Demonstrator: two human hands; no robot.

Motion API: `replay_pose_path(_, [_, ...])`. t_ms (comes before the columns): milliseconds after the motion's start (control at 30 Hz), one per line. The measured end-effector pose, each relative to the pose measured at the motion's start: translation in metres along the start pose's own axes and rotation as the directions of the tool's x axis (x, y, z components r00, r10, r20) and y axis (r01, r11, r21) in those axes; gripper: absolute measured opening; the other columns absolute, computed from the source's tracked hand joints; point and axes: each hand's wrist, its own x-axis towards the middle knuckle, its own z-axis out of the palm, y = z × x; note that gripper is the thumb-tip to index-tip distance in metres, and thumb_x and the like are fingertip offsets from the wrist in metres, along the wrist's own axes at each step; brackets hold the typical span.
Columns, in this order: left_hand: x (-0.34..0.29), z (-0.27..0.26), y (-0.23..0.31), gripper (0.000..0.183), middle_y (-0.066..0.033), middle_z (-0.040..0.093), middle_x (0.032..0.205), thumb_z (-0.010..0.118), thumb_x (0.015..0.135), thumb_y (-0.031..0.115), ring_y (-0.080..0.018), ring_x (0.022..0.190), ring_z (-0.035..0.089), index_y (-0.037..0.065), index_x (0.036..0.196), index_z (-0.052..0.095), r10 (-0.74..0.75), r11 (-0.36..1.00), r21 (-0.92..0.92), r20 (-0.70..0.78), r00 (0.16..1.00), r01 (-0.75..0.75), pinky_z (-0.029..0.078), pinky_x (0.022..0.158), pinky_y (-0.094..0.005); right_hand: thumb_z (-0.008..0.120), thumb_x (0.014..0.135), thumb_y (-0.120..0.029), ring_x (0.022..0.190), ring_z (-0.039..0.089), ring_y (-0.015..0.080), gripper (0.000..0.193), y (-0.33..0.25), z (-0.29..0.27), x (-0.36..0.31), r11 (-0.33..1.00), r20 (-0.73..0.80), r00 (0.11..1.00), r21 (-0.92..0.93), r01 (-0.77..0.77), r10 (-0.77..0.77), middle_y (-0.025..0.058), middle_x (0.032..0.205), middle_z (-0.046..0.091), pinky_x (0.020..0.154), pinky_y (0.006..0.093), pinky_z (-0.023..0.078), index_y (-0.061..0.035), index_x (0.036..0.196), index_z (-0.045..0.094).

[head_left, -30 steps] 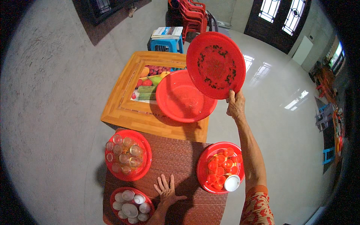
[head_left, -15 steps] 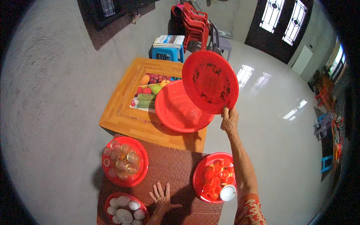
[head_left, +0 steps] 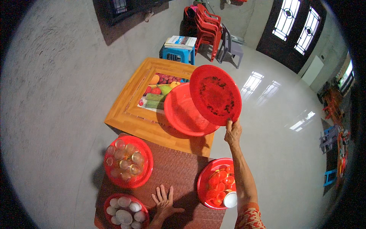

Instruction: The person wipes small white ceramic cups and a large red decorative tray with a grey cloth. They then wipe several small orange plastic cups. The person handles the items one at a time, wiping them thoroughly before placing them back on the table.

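Note:
My right hand (head_left: 233, 133) grips the near rim of a round red tray (head_left: 216, 89) with a dark, patchy ring pattern on its face. The tray is tilted on edge over the right part of a wide red basin (head_left: 179, 107), hiding some of it. That basin rests on a wooden table (head_left: 126, 110) with a fruit picture set in its top. Palm down, fingers spread, my left hand (head_left: 164, 202) lies flat on the brown tabletop (head_left: 171, 162) nearer to me, holding nothing. Beside it is a small red dish (head_left: 108, 201) of white rounded pieces (head_left: 123, 216), possibly upturned cups.
A red tray of clear glasses (head_left: 148, 172) stands at the brown table's left edge. At its right, partly behind my forearm, a red tray (head_left: 203, 185) holds orange-red cups and a white one (head_left: 230, 199). Farther off are a blue stool (head_left: 177, 53) and stacked red chairs (head_left: 207, 32).
My right hand has brought the tilted tray slightly lower and nearer to me over the basin. The left hand stays flat in place. The whole view has shifted a little.

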Motion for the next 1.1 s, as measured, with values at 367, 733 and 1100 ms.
replay_pose_path(367, [0.005, -0.021, 0.010, 0.134, -0.0288, -0.004, 0.148, 0.076, 0.046, 0.067, -0.0477, 0.136, -0.003, 0.017, 0.147, 0.004, -0.073, 0.997, -0.019, 0.167, 0.983, 0.077, 0.003, 0.101, -0.0686, 0.050, 0.091, -0.027, 0.040, 0.049, 0.0153, 0.027, -0.044, -0.049, -0.030, 0.602, 0.339, 0.831, 0.576, -0.553, 0.440, 0.0088, 0.060, 0.057, 0.035, 0.0299, 0.040, -0.0009, 0.087, 0.055])
replay_pose_path(733, [0.002, -0.029, 0.010, 0.137, -0.0263, -0.008, 0.149, 0.081, 0.046, 0.057, -0.0440, 0.137, -0.007, 0.016, 0.147, -0.002, -0.115, 0.990, -0.074, 0.114, 0.987, 0.124, 0.001, 0.104, -0.0642, 0.055, 0.090, -0.029, 0.048, 0.051, 0.0083, 0.028, -0.083, -0.204, -0.189, 0.644, 0.478, 0.741, 0.387, -0.659, 0.472, 0.0011, 0.065, 0.057, 0.039, 0.0225, 0.041, -0.0020, 0.100, 0.055])
replay_pose_path(1100, [-0.131, -0.010, 0.015, 0.037, -0.0132, 0.054, 0.097, 0.044, 0.094, 0.020, -0.0204, 0.086, 0.053, 0.001, 0.126, 0.042, -0.097, 0.661, -0.742, -0.231, 0.968, -0.110, 0.044, 0.076, -0.0309, 0.056, 0.089, -0.038, 0.035, 0.046, 0.0119, 0.039, -0.081, -0.304, -0.371, 0.623, 0.626, 0.557, 0.142, -0.770, 0.546, 0.0048, 0.058, 0.055, 0.029, 0.0262, 0.038, 0.0007, 0.091, 0.052])
